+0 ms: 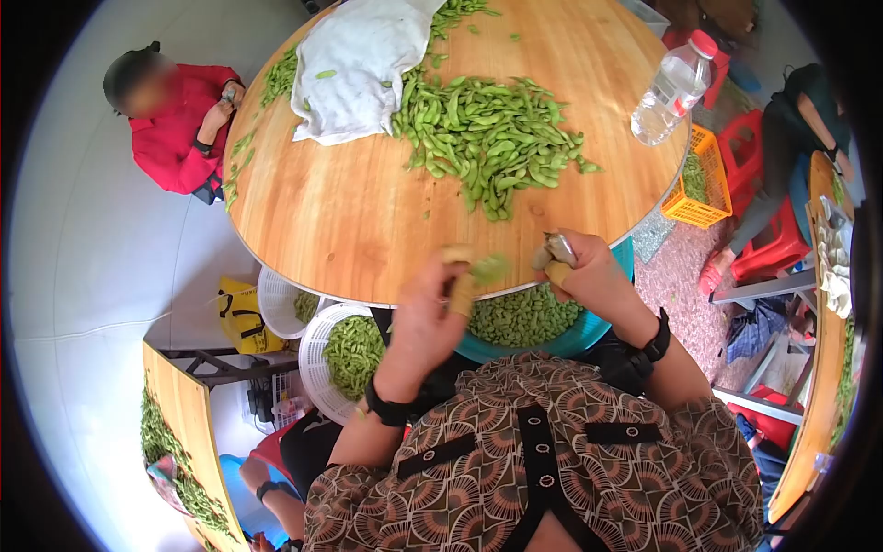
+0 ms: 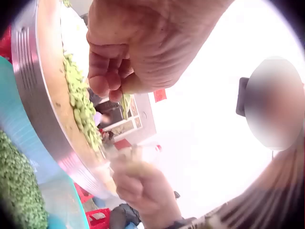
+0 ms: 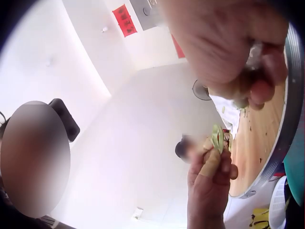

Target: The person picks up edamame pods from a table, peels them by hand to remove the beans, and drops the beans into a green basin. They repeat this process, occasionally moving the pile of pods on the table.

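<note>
My left hand [image 1: 425,317] pinches a green edamame pod [image 1: 492,269] over the near edge of the round table. In the right wrist view the pod [image 3: 218,138] stands up from the fingertips, and the thumb [image 3: 210,164] wears a tan cover. My right hand [image 1: 598,281], a little to the right, grips a small shiny metal tool [image 1: 559,247] whose kind I cannot tell. Below both hands sits a teal basin [image 1: 602,342] of shelled green beans [image 1: 524,317]. A heap of edamame pods [image 1: 497,138] lies beyond them on the tabletop.
A white cloth [image 1: 354,69] and a plastic bottle [image 1: 671,90] stand on the wooden table [image 1: 322,221]. White baskets [image 1: 317,354] of beans flank the left side. An orange crate [image 1: 704,207] is at the right. A person in red [image 1: 179,120] sits at the far left.
</note>
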### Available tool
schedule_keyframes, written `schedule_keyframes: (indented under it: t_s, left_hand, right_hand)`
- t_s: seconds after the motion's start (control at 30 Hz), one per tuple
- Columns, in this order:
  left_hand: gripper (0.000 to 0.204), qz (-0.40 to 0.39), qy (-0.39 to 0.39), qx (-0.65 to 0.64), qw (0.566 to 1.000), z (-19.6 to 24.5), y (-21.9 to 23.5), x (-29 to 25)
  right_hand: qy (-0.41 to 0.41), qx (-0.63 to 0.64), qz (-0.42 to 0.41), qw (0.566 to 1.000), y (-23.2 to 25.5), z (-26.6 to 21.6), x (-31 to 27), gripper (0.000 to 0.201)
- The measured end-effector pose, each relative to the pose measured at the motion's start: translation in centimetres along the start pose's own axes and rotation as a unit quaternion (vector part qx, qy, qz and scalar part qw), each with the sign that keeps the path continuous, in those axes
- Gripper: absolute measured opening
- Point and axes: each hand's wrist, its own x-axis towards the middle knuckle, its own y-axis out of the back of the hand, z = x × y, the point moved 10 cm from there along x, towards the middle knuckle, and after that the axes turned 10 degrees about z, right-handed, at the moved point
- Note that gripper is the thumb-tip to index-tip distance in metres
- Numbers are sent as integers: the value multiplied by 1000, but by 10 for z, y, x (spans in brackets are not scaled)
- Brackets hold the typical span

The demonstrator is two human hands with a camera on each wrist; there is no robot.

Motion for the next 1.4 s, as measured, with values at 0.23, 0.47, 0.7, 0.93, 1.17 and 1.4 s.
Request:
schedule_keyframes:
  t_s: [0.23, 0.47, 0.7, 0.93, 1.17, 1.4]
  left_hand:
    - [30, 102, -219, 423, 873, 9, 36, 7]
    - [51, -73, -198, 428, 879, -36, -36, 22]
    - [46, 27, 25, 557, 829, -62, 90, 56]
    - [21, 23, -310, 309, 899, -8, 10, 125]
    - [20, -34, -201, 237, 950, -32, 11, 123]
    - [19, 36, -181, 256, 949, -43, 35, 108]
  right_hand:
    - [197, -180, -198, 943, -30, -6, -28, 15]
    - [15, -175, -246, 953, -35, -2, -24, 16]
    - [-51, 10, -144, 988, -14, 11, 6, 20]
    - [-88, 86, -111, 986, -42, -1, 44, 21]
    - [-107, 134, -121, 978, -30, 5, 10, 17]
    - [-92, 114, -142, 979, -45, -1, 7, 16]
